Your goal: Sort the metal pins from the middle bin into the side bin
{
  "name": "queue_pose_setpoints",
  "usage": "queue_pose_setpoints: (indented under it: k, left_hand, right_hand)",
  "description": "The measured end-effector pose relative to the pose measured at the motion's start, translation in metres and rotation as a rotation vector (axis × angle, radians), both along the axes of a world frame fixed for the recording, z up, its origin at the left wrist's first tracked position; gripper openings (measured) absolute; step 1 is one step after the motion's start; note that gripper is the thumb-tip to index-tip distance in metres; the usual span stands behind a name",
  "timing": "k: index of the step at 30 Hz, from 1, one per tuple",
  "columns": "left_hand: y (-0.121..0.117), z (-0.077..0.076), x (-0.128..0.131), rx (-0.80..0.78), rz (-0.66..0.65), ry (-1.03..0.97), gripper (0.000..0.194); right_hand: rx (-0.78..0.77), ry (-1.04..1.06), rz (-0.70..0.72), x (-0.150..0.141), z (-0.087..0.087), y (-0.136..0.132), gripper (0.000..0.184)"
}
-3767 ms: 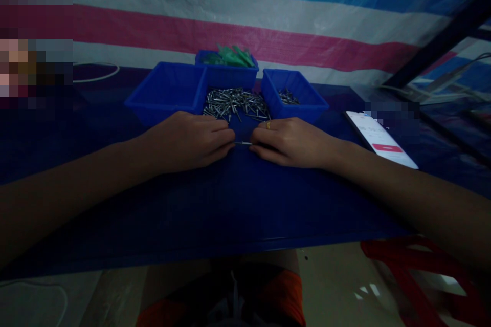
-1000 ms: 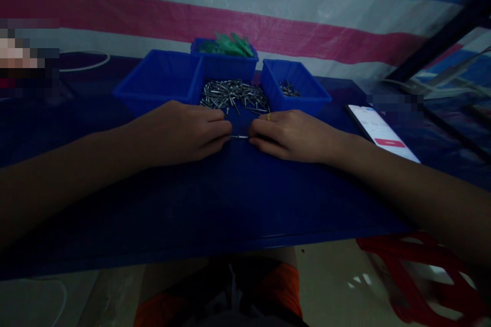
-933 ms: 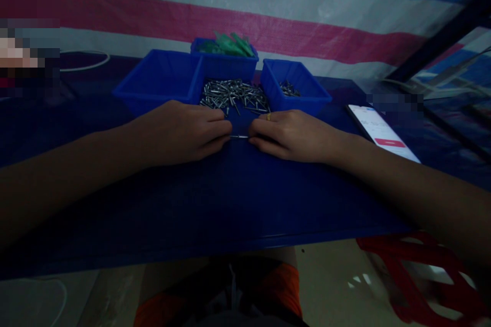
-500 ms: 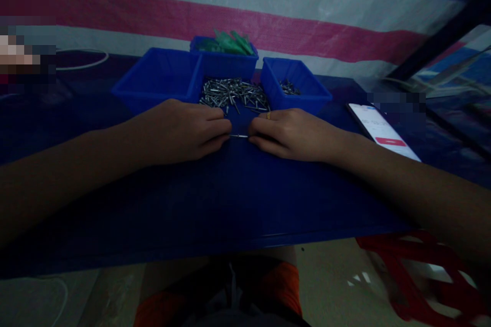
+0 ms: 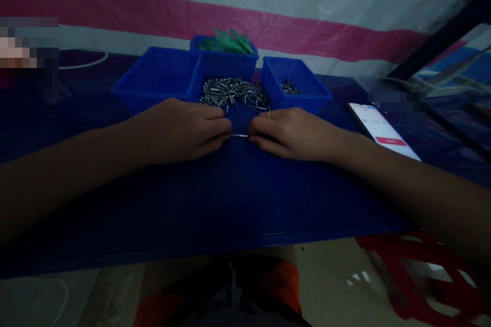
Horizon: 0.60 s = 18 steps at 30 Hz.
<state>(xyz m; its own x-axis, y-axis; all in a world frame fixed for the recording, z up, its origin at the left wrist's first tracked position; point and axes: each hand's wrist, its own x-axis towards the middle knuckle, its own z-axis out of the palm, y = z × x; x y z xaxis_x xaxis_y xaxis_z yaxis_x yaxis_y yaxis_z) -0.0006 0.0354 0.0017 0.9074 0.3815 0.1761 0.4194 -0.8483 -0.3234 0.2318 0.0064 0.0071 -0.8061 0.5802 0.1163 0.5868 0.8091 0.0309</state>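
My left hand [image 5: 180, 130] and my right hand [image 5: 293, 132] rest knuckles-up on the dark blue table [image 5: 230, 199], fingertips facing each other. Both pinch the ends of a thin metal pin [image 5: 239, 135] that bridges the small gap between them. My right hand wears a gold ring. Just behind the hands lies a loose heap of metal pins [image 5: 233, 94].
Three blue bins stand behind: a left bin [image 5: 157, 79], a back bin of green pieces [image 5: 226, 53], and a right bin [image 5: 295, 86] holding a few pins. A lit phone [image 5: 379, 130] lies at right. A red stool [image 5: 422, 276] stands below the table edge.
Hands and pin stay in the same grip throughout. Only the view has shifted slightly since the oldest frame.
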Motion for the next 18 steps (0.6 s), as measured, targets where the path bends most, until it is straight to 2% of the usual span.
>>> queue_pose_setpoints:
  k: [18]
  left_hand:
    - [-0.0002,0.0001,0.0011,0.012,-0.017,-0.016,0.028]
  right_hand:
    - [0.003,-0.002,0.007,0.0004,-0.0005,0.0007,0.021]
